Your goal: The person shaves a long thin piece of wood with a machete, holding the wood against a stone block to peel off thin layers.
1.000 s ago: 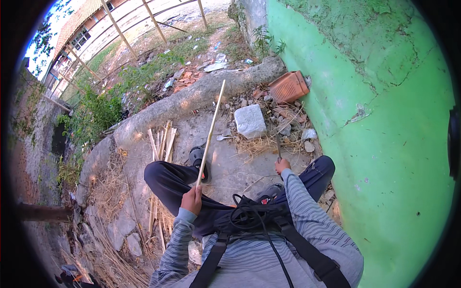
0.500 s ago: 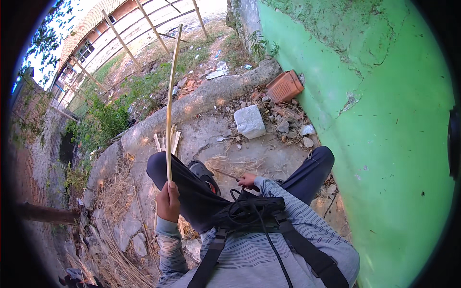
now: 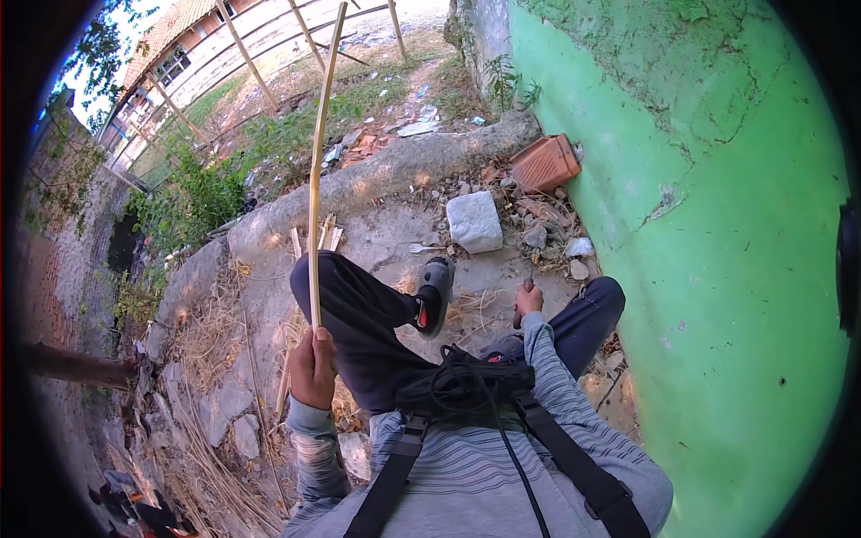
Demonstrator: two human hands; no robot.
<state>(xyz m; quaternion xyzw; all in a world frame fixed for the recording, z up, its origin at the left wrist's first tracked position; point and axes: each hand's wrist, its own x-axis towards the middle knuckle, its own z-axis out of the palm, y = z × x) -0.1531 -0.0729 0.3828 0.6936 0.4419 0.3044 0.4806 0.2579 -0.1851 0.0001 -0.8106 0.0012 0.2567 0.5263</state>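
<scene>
1. Since the earlier frame, the right hand [image 3: 530,300] has been moved rightward, near the right knee [image 3: 599,299]; the left shoe [image 3: 435,296] has also been shifted rightward.
2. A pale wooden strip [image 3: 314,193] is held raised by the left hand [image 3: 313,369], fingers clamped on its lower end.
3. A narrow dark tool [image 3: 528,284] is gripped by the right hand's closed fingers.
4. A whitish block [image 3: 474,221] is seen near a ribbed terracotta piece [image 3: 545,163].

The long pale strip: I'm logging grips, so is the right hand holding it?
No, the left hand holds the strip, while the right hand grips a dark handle.
</scene>
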